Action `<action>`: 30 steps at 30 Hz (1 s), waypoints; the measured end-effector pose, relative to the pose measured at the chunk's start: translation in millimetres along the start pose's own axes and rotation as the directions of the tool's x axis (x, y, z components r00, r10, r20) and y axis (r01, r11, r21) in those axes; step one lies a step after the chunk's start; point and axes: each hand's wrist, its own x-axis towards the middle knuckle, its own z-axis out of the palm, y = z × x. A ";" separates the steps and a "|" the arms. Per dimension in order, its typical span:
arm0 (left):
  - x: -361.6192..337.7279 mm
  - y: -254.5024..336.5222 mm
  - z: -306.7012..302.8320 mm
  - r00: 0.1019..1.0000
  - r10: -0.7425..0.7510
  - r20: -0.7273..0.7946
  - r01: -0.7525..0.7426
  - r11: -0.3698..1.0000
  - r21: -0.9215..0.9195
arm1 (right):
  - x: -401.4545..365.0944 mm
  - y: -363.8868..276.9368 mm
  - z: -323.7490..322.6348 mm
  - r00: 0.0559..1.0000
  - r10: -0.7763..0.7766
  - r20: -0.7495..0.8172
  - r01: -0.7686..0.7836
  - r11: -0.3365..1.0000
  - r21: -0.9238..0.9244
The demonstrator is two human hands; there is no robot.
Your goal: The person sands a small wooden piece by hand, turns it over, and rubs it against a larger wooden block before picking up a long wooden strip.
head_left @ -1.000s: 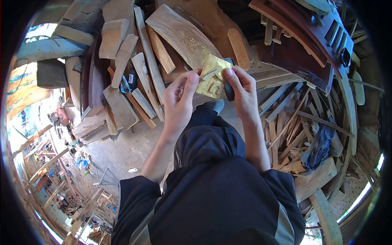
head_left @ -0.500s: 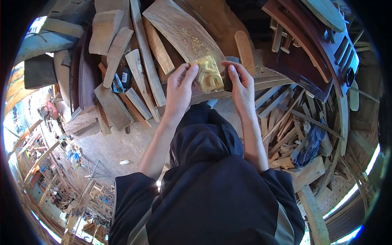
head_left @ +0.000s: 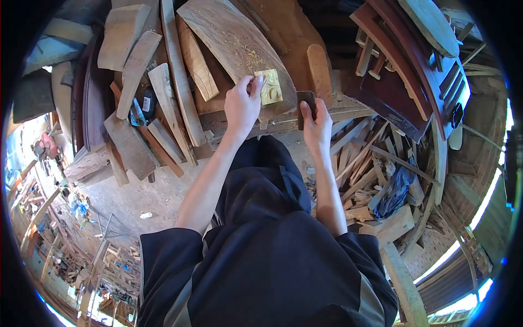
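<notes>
A small yellow packet, shiny and creased, lies at the near end of a broad wooden board. My left hand is at the packet's left edge, thumb and fingers closed in a pinch. Whatever may be between those fingertips is too small or hidden to tell. To the right, my right hand grips a thin, dark brown flat piece between thumb and fingers, just past the board's end. Yellowish crumbs are scattered over the board.
Left of the board lie several cut wood pieces and a dark bottle. Dark red furniture parts rise at the right. Below them is a heap of scrap wood with a blue plastic bag.
The yellow packet, held up between both hands before, now lies lower on the board. My right hand has drawn away from it with the dark flat piece. The view has shifted slightly.
</notes>
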 end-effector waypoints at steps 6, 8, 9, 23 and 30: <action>3.1 8.5 -0.5 0.965 0.201 -0.167 -0.104 0.881 0.462 | 18.3 -0.9 15.7 0.949 -0.316 -0.001 0.272 0.819 -0.506; 6.8 14.2 8.2 0.927 0.279 -0.249 -0.108 0.837 0.536 | 32.8 -5.2 22.5 0.890 -0.455 0.037 0.395 0.727 -0.562; 9.3 12.2 13.5 0.926 0.275 -0.258 -0.100 0.838 0.537 | 39.6 -8.3 26.4 0.815 -0.575 0.077 0.495 0.620 -0.609; 25.0 -20.1 40.0 0.922 0.287 -0.261 -0.113 0.842 0.528 | 87.6 -24.3 53.3 0.664 -0.703 0.254 0.663 0.398 -0.634; 24.1 -20.2 40.0 0.929 0.280 -0.240 -0.103 0.823 0.559 | 67.1 -19.0 50.4 0.756 -0.605 0.249 0.568 0.418 -0.709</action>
